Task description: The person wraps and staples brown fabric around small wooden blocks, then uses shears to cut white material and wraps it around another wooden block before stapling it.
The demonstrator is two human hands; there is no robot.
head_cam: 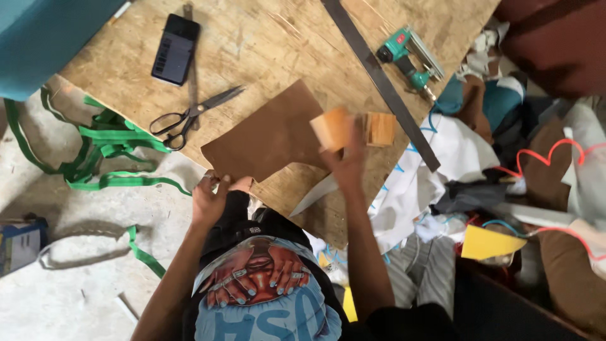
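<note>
Head view: seen from above, places given from the brown sheet (268, 136).
Scissors (189, 117): on the bench (265, 44) just left of the sheet, untouched.
Left hand (211, 199): fingers pinch the sheet's near corner.
Sheet: flat, seemingly whole, no cutting begun.
Right hand (347, 161): fingers closed around a wooden block (331, 128) at the sheet's right edge.
Second block (380, 128): just beyond.

metal ruler (379, 79): top end cut off | wooden block (331, 128): motion-blurred | teal box (44, 38): cropped by edge

Flat brown leather piece (268, 136) on board edge; small wooden block (332, 128) raised, tilted.
</note>
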